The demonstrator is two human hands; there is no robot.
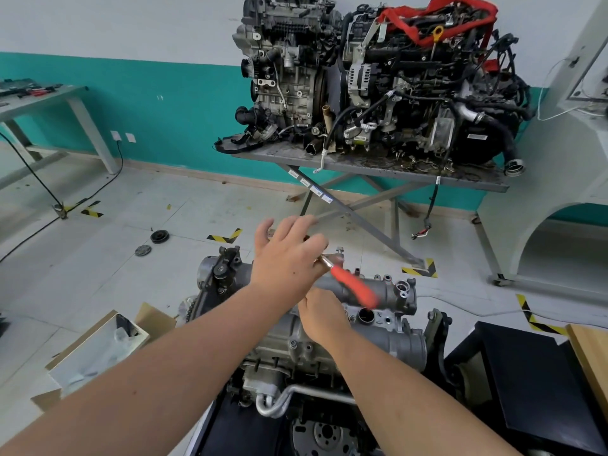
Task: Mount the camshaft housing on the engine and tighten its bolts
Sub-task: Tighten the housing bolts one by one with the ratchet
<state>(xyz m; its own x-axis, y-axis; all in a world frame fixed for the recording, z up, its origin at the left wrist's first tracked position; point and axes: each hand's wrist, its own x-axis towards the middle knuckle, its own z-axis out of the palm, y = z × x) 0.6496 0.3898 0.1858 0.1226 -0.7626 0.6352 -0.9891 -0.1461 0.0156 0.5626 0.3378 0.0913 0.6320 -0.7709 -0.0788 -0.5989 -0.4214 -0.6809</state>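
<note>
Orange-handled ratchet [353, 286] blurs at the housing's [388, 291] 12 o'clock edge; left hand [289, 255] spread, right hand's [324, 319] grip unclear.

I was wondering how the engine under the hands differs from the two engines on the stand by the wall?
The near engine is stripped and mostly bare grey metal, with a camshaft housing on top; the far engines carry hoses, wiring and a red strap. The near one sits low under the hands; the far ones stand on a grey stand. All are out of cars.
</note>
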